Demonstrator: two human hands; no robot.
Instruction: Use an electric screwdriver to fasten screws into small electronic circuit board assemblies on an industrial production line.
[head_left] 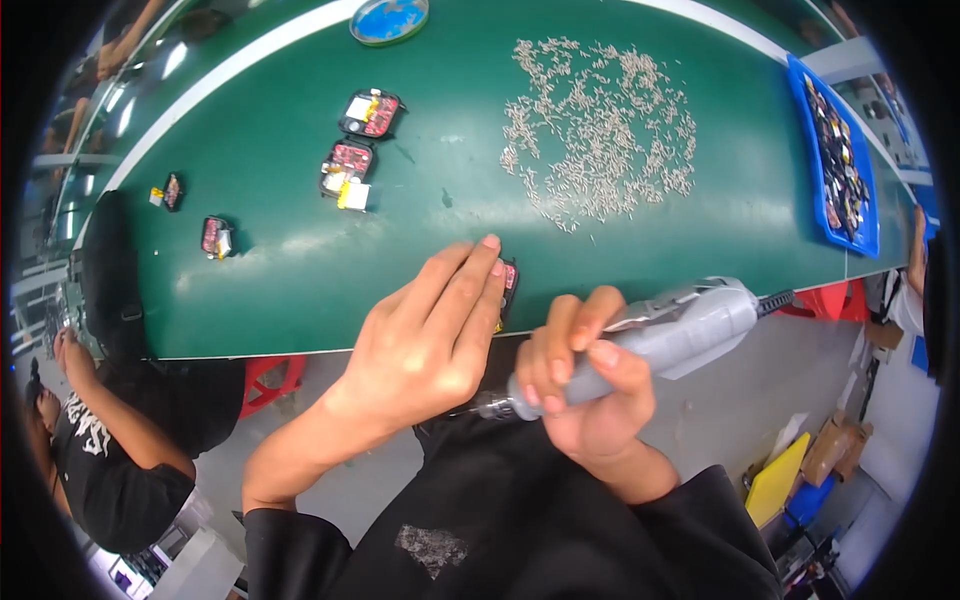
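The left hand [432, 335] lies flat, fingers together and stretched forward, pressing a small black-and-red unit [508, 285] down at the near edge of the green table [300, 270]; most of the unit is hidden under the fingers. The right hand [590, 385] is wrapped in a fist around a grey electric driver [660, 340], its bit end pointing left and low toward the left palm; the tip itself is out of sight.

To do this well, I judge the holding hand should keep the unit flat and still while leaving the screw spot uncovered, fingertips clear of the bit. The driver wants to stand square to the screw before it spins, with light, steady pressure, so the bit does not slip. Loose screws [600, 125] are spread well beyond; four more units [348, 165] lie to the left, a blue tray [812, 130] far right
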